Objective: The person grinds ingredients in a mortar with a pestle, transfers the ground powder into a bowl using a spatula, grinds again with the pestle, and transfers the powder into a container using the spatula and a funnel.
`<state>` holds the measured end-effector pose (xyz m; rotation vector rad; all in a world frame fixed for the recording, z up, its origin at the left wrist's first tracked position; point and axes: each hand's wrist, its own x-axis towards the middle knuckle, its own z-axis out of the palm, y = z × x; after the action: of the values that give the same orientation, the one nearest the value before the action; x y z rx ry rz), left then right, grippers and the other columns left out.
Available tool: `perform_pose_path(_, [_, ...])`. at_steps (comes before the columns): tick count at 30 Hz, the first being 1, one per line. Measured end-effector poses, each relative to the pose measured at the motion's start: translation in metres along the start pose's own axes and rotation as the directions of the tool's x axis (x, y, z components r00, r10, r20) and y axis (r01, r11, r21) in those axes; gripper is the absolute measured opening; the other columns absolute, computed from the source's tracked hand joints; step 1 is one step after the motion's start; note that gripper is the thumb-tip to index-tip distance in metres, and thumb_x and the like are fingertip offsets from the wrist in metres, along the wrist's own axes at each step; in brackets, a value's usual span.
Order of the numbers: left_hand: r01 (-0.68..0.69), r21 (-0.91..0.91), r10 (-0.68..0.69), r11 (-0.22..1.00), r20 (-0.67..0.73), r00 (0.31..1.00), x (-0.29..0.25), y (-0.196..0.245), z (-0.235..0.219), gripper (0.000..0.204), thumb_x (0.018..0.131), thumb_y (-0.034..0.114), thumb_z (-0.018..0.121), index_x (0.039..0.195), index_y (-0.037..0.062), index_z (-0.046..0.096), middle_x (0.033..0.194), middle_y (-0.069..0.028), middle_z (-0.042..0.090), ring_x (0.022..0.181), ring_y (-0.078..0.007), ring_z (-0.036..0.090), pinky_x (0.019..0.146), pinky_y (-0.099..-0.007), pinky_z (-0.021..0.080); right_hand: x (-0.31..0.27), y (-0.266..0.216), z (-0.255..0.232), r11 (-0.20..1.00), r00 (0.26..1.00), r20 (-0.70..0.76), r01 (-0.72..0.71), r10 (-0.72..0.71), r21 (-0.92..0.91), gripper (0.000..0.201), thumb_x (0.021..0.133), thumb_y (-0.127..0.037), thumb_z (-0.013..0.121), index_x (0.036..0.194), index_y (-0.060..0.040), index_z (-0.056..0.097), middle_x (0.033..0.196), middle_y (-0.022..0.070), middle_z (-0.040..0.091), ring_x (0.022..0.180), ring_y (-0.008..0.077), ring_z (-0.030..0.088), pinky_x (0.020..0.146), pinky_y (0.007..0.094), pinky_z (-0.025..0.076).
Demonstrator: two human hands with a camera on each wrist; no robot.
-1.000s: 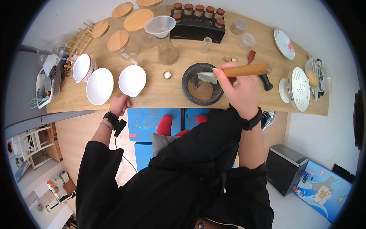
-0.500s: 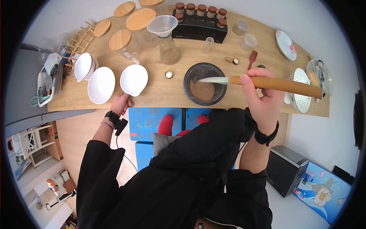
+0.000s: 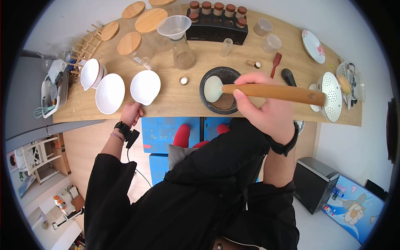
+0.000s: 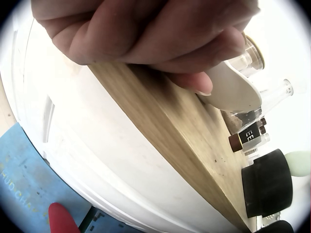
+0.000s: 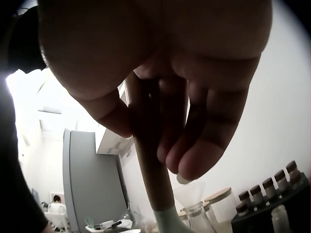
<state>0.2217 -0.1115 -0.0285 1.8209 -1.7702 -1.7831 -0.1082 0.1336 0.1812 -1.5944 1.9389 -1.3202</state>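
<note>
In the head view my right hand [image 3: 266, 102] grips the wooden handle of a spatula [image 3: 279, 92] with a pale green head. That head overlaps the left part of a black bowl [image 3: 203, 98], where brown powder [image 3: 225, 102] lies at the bottom. The right wrist view shows fingers and thumb curled round the spatula handle [image 5: 154, 179]. My left hand [image 3: 132, 113] rests loosely curled at the table's front edge, holding nothing. Its fingertips are right by a white spouted bowl [image 3: 145, 87].
Left of it stand another white bowl [image 3: 110, 93] and stacked bowls [image 3: 91, 73]. Behind are a glass carafe with a funnel [image 3: 183, 56], wooden-lidded jars [image 3: 129, 43] and a black spice rack [image 3: 216, 31]. To the right are a red spatula [image 3: 276, 62] and a white colander [image 3: 332, 98].
My right hand has lifted the spatula from the powder, first swinging it right, then back left, turning its broad face upward over the bowl. The left hand stays put.
</note>
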Motion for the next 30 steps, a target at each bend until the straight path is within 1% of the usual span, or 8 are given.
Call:
perform_pose_path(2, [-0.003, 0.003, 0.003, 1.000, 0.000, 1.000, 0.001, -0.001, 0.000, 0.053, 0.094, 0.039, 0.055, 0.057, 0.0014, 0.056, 0.038, -0.0029, 0.040, 0.025, -0.0125, 0.032, 0.026, -0.0277, 0.024, 0.004, 0.011, 0.005, 0.995, 0.983, 0.172, -0.050, 0.064, -0.085, 0.015, 0.086, -0.007, 0.068, 0.100, -0.0037, 0.064, 0.088, 0.0042, 0.066, 0.081, 0.0145, 0.062, 0.073, 0.0271, 0.048])
perform_pose_path(5, [-0.005, -0.004, 0.005, 1.000, 0.009, 1.000, 0.002, 0.001, 0.000, 0.053, 0.094, 0.039, 0.054, 0.057, 0.0016, 0.056, 0.038, -0.0028, 0.040, 0.026, -0.0124, 0.032, 0.026, -0.0275, 0.024, 0.003, 0.024, 0.005, 0.993, 0.971, 0.215, -0.093, 0.108, -0.077, 0.015, 0.086, -0.008, 0.067, 0.100, -0.0032, 0.064, 0.087, 0.0042, 0.065, 0.080, 0.0165, 0.062, 0.072, 0.0278, 0.048])
perform_pose_path(12, [-0.006, -0.003, 0.006, 1.000, 0.000, 1.000, 0.001, 0.000, 0.001, 0.050, 0.094, 0.036, 0.054, 0.057, 0.0019, 0.056, 0.039, -0.0032, 0.041, 0.026, -0.0125, 0.032, 0.026, -0.0275, 0.024, -0.006, 0.008, -0.008, 0.986, 0.976, 0.141, -0.164, 0.165, -0.020, 0.015, 0.085, -0.003, 0.066, 0.099, -0.0028, 0.063, 0.089, 0.0034, 0.065, 0.081, 0.0127, 0.060, 0.073, 0.0270, 0.048])
perform_pose_path(14, [-0.009, -0.003, 0.009, 1.000, -0.010, 1.000, 0.000, -0.001, 0.001, 0.050, 0.093, 0.036, 0.054, 0.057, 0.0019, 0.055, 0.039, -0.0032, 0.041, 0.026, -0.0125, 0.032, 0.026, -0.0276, 0.023, -0.007, 0.004, -0.010, 1.000, 0.998, 0.053, -0.022, 0.022, 0.001, 0.016, 0.084, -0.001, 0.066, 0.099, -0.0031, 0.063, 0.086, 0.0021, 0.065, 0.078, 0.0108, 0.060, 0.071, 0.0265, 0.048])
perform_pose_path(18, [0.004, 0.000, -0.004, 1.000, -0.007, 1.000, 0.002, 0.000, 0.001, 0.049, 0.093, 0.035, 0.054, 0.057, 0.0016, 0.055, 0.039, -0.0032, 0.040, 0.025, -0.0126, 0.031, 0.026, -0.0276, 0.023, -0.004, 0.000, -0.010, 0.999, 0.999, 0.045, -0.001, -0.001, 0.054, 0.016, 0.083, -0.002, 0.066, 0.098, -0.0034, 0.064, 0.081, 0.0015, 0.064, 0.075, 0.0109, 0.060, 0.068, 0.0261, 0.048])
perform_pose_path(20, [0.010, -0.005, -0.010, 1.000, -0.006, 1.000, 0.002, 0.000, 0.000, 0.049, 0.093, 0.035, 0.054, 0.057, 0.0016, 0.055, 0.039, -0.0031, 0.040, 0.025, -0.0127, 0.031, 0.025, -0.0276, 0.023, 0.001, 0.003, -0.011, 0.996, 0.974, 0.216, -0.078, 0.070, 0.030, 0.015, 0.081, -0.003, 0.065, 0.096, -0.0034, 0.064, 0.080, 0.0020, 0.064, 0.075, 0.0109, 0.060, 0.067, 0.0260, 0.047])
perform_pose_path(23, [0.009, -0.011, -0.009, 1.000, -0.009, 1.000, 0.002, -0.001, 0.000, 0.049, 0.093, 0.035, 0.055, 0.057, 0.0016, 0.055, 0.039, -0.0030, 0.040, 0.025, -0.0127, 0.031, 0.026, -0.0275, 0.023, 0.002, 0.012, -0.012, 0.977, 0.925, 0.317, -0.205, 0.210, -0.051, 0.014, 0.080, -0.003, 0.063, 0.094, -0.0034, 0.065, 0.081, 0.0031, 0.065, 0.076, 0.0111, 0.060, 0.068, 0.0255, 0.047])
perform_pose_path(30, [-0.003, -0.004, 0.003, 1.000, 0.000, 1.000, 0.002, -0.001, 0.000, 0.049, 0.093, 0.035, 0.055, 0.057, 0.0018, 0.055, 0.039, -0.0029, 0.041, 0.026, -0.0127, 0.032, 0.026, -0.0273, 0.024, -0.005, 0.016, -0.027, 0.995, 0.988, 0.124, -0.099, 0.095, 0.028, 0.012, 0.079, -0.005, 0.063, 0.090, -0.0048, 0.065, 0.075, 0.0006, 0.063, 0.066, 0.0090, 0.058, 0.061, 0.0251, 0.046])
